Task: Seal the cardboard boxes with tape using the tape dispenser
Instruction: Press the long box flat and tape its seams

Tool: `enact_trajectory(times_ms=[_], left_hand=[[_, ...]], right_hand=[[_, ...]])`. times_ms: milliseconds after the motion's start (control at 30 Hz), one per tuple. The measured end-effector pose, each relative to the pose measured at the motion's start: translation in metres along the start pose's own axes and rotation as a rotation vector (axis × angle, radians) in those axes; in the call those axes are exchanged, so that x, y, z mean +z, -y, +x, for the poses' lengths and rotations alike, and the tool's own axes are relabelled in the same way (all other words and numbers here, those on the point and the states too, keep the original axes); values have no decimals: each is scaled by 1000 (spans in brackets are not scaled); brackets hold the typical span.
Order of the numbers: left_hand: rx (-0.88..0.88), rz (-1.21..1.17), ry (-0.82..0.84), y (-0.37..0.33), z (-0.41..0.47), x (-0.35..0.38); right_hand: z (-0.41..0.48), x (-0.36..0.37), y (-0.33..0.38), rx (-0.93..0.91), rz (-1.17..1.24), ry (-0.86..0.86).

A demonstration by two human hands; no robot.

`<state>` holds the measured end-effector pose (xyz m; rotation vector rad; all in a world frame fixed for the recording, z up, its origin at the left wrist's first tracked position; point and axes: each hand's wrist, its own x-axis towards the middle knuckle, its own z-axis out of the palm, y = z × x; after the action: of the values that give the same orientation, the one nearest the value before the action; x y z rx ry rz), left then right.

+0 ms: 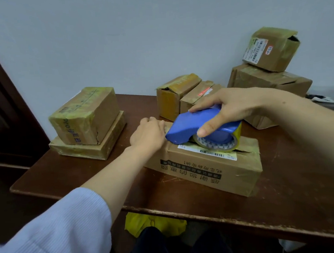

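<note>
Mid-seal, early I'd say: right hand (pixel 226 109) grips blue tape dispenser (pixel 188 128) atop long box (pixel 205 169) at table (pixel 287 192) front, left hand (pixel 146 134) on its left end, grip unclear; left stack (pixel 85 116) looks taped, back boxes (pixel 172 98) still gape.

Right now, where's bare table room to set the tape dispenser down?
The table is bare between the left stack and the box being taped, and at its near right corner. Boxes crowd the back right.
</note>
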<state>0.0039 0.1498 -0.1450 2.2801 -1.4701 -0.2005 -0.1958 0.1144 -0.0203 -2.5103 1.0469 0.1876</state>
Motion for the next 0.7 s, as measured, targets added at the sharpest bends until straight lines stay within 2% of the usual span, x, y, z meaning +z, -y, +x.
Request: enact_trajectory(times_ms=[67, 200, 367, 700], left_hand=[[4, 4, -13, -1, 7, 4], [40, 57, 48, 0, 25, 8], [59, 35, 146, 0, 31, 8], [101, 95, 144, -10, 26, 8]], right_hand=[[-1, 2, 3, -19, -53, 17], [1, 5, -1, -9, -106, -56], [-17, -2, -12, -25, 1, -111], [-110, -20, -80, 101, 152, -100]])
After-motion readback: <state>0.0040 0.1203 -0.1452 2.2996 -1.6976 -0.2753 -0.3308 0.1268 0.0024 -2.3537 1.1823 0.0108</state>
